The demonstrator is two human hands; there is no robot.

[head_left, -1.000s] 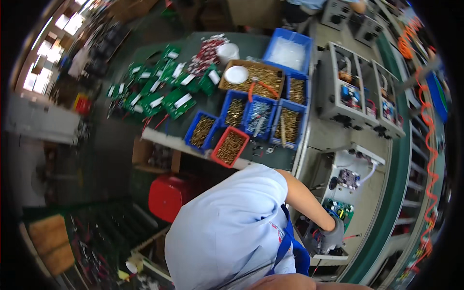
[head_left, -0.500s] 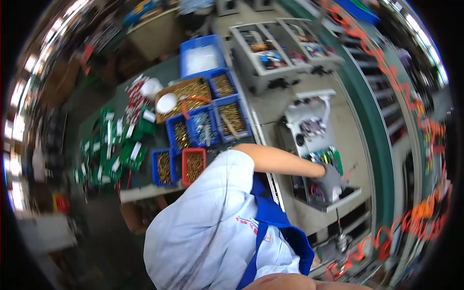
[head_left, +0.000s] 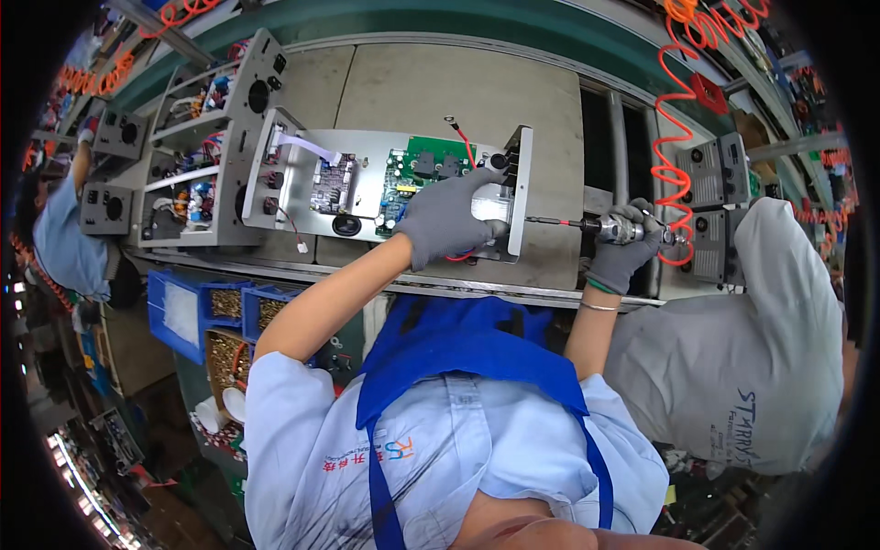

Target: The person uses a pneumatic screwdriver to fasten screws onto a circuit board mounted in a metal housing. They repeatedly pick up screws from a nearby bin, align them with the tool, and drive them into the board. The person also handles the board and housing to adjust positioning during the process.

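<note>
My left hand (head_left: 447, 218), in a grey glove, reaches over a metal chassis (head_left: 374, 147) lying flat on the bench. Its thumb and forefinger close around a whitish block (head_left: 489, 207) beside the upright end panel (head_left: 520, 192); the other fingers are partly hidden. Under and beside this hand is a green circuit board (head_left: 426, 158). My right hand (head_left: 628, 240), also gloved, grips a silver power screwdriver (head_left: 612, 229) held level. Its long bit (head_left: 555, 221) points left, with the tip at or very near the panel's outer face. A red wire (head_left: 466, 139) rises behind the board.
Finished-looking metal housings (head_left: 206, 137) stand at left, and grey units (head_left: 717, 243) at right. A coiled orange air hose (head_left: 674, 156) hangs by the driver. Blue bins (head_left: 179, 316) of small parts sit at lower left. Co-workers are at both sides, one in a grey shirt (head_left: 779, 339).
The view has swung from the parts bins at left round to the bench. My right hand, hidden before, now shows on the screwdriver. My left hand stays at the chassis end.
</note>
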